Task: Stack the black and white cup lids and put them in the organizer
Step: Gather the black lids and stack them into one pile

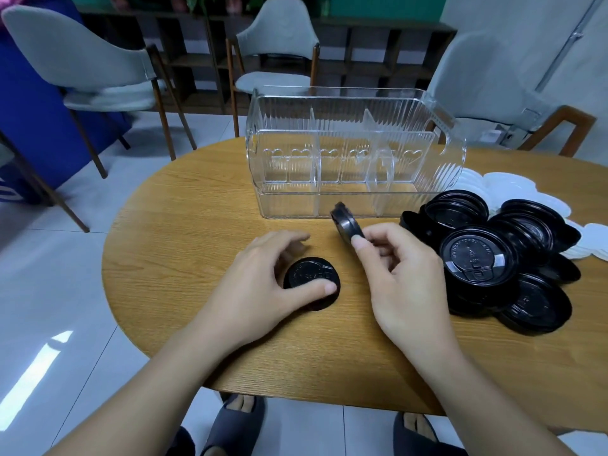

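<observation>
A round desk (184,199) of pale, grained wood carries a clear plastic organizer (348,166), a long box with ribbed walls, a row of heart shapes pressed into its front and upright dividers splitting it into compartments; its long axis runs left to right. To its right lies a loose heap of black lids (493,258), glossy round discs with raised rims and a hinged sip tab; the topmost faces up and bears raised lettering round its rim, too small to read. Behind that heap, matte white lids (513,189) spread flat toward the desk's right edge.

The left hand (263,287) has its fingers curled over a single black lid (309,278) lying flat and top-up on the desk, the thumb pressing its near rim, so this grip holds the lid down. The right hand (398,268) pinches a second black lid (345,223) between thumb and fingers; that lid is held on edge, tilted, above the desk just in front of the organizer, its rim pointing up and away.

Grey upholstered chairs (85,57) with wooden legs stand on the pale tiled floor beyond
</observation>
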A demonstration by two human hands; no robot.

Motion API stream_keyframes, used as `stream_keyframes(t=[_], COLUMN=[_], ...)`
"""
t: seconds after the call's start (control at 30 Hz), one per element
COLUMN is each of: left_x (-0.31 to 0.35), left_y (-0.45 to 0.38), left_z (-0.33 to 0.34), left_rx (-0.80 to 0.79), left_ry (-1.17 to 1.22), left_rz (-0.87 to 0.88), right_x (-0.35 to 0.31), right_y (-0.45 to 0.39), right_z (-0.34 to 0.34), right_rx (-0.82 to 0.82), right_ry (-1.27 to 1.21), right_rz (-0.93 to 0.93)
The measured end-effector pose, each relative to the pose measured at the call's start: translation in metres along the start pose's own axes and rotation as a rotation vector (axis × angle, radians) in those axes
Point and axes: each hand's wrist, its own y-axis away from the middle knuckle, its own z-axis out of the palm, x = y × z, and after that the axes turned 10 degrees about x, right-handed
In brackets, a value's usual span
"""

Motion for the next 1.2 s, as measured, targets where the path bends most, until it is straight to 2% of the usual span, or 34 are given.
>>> stream_keyframes(t=[0.1,0.23,0.33,0.57,0.73,0.8,1.0,1.2], left_x=[0.007,0.023,0.027,0.017,0.008,0.006,-0.001,-0.002], left_y=[-0.003,-0.003,-0.003,-0.005,-0.008,-0.008,-0.008,-0.005], left_z=[-0.001,0.003,0.009,0.004,-0.006,-0.011,-0.027,-0.031], left_rx=[0.126,0.183,0.230,0.249,0.175,0.140,-0.007,-0.076], left_ry=[0.119,0.346,0.385,0.420,0.375,0.352,0.284,0.257], left_rz=[-0.030,-0.014,0.013,0.010,0.020,0.015,0.021,0.004], right_x=[-0.007,-0.010,-0.010,-0.021,-0.014,-0.011,-0.005,-0.007], right_y=[-0.004,0.001,0.004,0.003,-0.001,-0.003,-0.004,-0.002], right_z=[-0.003,0.002,0.005,-0.006,-0.006,-0.006,-0.011,-0.008], right_rx=[-0.050,-0.128,-0.195,-0.331,-0.286,-0.283,-0.402,-0.437], right_ry=[-0.296,-0.643,-0.743,-0.599,-0.507,-0.424,-0.073,0.014], right_rz=[0.216,0.472,0.518,0.302,0.258,0.184,0.020,-0.084])
